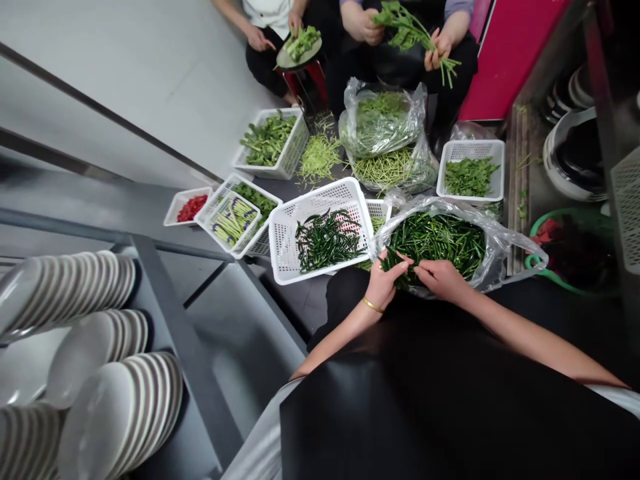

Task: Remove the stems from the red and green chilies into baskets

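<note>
Slim green chili peppers (pixel 435 240) fill a clear plastic bag (pixel 500 243) in front of my lap. My left hand (pixel 384 283), with a gold bangle at its wrist, is closed around several green chilies at the bag's near left edge. Close beside it, my right hand (pixel 443 277) pinches with thumb and forefinger near the tips of those chilies. What exactly lies in that pinch is too small to make out. Left of the bag, a white perforated basket (pixel 283 243) holds a heap of green chilies (pixel 327 240).
Two people sit opposite; one holds leafy green stalks (pixel 410 33). Baskets of greens (pixel 473 177), a tub of red pieces (pixel 191 208) and bagged vegetables (pixel 383 133) stand around. Stacked plates (pixel 120 413) fill a rack at left. A green basin (pixel 575 283) sits at right.
</note>
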Action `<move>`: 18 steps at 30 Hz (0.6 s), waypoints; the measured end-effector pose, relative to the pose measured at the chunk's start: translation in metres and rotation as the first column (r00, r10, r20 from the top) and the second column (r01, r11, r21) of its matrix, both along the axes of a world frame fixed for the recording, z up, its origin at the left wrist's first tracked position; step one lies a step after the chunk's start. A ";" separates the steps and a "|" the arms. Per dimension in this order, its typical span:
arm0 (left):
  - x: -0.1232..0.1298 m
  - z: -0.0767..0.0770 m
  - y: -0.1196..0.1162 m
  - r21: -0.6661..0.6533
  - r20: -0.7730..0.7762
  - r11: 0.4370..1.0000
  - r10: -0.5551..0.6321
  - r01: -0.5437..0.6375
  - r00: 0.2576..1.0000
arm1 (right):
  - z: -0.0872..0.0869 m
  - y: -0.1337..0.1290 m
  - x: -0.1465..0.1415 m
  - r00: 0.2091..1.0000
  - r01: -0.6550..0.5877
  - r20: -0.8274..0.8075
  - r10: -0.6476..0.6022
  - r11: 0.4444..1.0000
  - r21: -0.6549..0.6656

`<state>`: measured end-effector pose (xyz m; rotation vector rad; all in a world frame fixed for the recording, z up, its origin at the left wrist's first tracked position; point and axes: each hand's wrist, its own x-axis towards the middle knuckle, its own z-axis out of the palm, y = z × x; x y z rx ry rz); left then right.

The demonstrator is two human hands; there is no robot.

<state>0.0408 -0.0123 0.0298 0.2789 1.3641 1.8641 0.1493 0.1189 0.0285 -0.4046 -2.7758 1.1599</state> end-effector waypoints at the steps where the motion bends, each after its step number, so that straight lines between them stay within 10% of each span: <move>1: -0.001 0.003 0.000 -0.027 -0.095 0.999 0.027 -0.030 0.995 | -0.003 0.003 0.001 0.998 0.041 0.041 -0.045 0.994 0.099; 7: -0.024 0.006 -0.006 0.006 0.113 0.996 0.085 -0.086 0.990 | 0.001 0.020 -0.014 0.950 -0.033 0.275 -0.145 0.832 0.554; 12: -0.026 0.003 -0.015 -0.034 0.198 0.999 0.011 -0.004 0.980 | -0.013 0.010 -0.057 0.913 -0.311 0.391 0.116 0.817 0.485; 18: -0.024 -0.004 0.000 -0.162 -0.070 0.985 -0.074 0.062 0.995 | -0.002 0.044 -0.029 0.927 -0.266 0.346 0.143 0.902 0.340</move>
